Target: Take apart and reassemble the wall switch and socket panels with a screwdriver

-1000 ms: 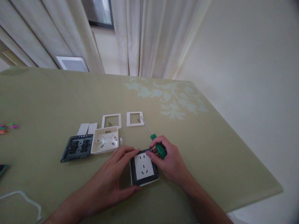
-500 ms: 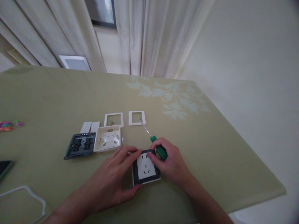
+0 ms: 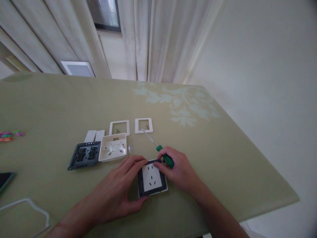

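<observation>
A wall socket with a white face and dark surround lies on the table near its front edge. My left hand grips its left side, fingers at the top corner and thumb at the bottom edge. In my right hand is a screwdriver with a green handle, its shaft pointing up and left, away from the socket. The right thumb rests on the socket's upper right part. Beyond the screwdriver tip lies a white square frame with small screws inside it.
Left of the socket lie a white back box, a dark switch plate, two white rocker covers and another white frame with screws. A white cable and a dark flat object are at the left.
The view has shifted slightly, so everything sits a little further left. Both hands keep their hold on the socket, and the screwdriver stays in my right hand.
</observation>
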Available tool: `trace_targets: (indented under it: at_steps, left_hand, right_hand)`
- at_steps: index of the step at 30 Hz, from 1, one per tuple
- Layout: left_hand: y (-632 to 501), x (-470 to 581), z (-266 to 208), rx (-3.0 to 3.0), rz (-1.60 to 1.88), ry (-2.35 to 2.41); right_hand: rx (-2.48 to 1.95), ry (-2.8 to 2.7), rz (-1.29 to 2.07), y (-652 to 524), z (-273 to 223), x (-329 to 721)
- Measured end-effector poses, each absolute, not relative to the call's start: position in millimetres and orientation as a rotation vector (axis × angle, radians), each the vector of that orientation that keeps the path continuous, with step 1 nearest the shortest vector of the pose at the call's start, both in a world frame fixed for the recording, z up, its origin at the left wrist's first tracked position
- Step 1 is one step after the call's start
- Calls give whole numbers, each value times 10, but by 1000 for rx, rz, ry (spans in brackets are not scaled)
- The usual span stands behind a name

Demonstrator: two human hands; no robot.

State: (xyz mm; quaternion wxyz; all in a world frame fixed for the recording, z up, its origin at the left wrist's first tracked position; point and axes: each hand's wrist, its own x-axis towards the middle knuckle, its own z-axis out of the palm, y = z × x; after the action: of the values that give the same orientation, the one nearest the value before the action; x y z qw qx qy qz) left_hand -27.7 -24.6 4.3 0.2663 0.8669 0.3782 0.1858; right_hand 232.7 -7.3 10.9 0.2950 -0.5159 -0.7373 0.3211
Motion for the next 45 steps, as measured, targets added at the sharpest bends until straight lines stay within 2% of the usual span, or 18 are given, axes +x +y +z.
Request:
trace_targets:
  at_steps: [9,13,19,25,31,35,38,41,45]
  left_hand:
    - [-155,-296,140,2290,535,968]
    - [195,-171,261,2313,567,1125]
    - [1145,195,264,2582,210,1537]
    - [1572,261,121,2652,39,1489]
    - [1570,227,229,2736,-6,1354]
    - [1344,170,380,2695,123,1535]
    - [972,81,451,2583,358,1652]
    - [523,-21,431,2270,820,1428]
    - [97,-175,279,2163,1001,1081]
  right_hand:
    - [-1374,-1737,729,-25,120,2382]
    - [-1407,-1520,701,51,92,2441]
    - [-1304,-1348,777,136,50,2482]
    - [-1291,-1283,709,206,21,2521]
    - [-1271,-1219,723,229,0,2531]
    - [-1260,-1189,722,208,35,2538]
    - [-1258,-1173,728,178,78,2543]
    - [-1231,-1179,786,125,130,2522]
    - [-1152,-1226,895,33,191,2454]
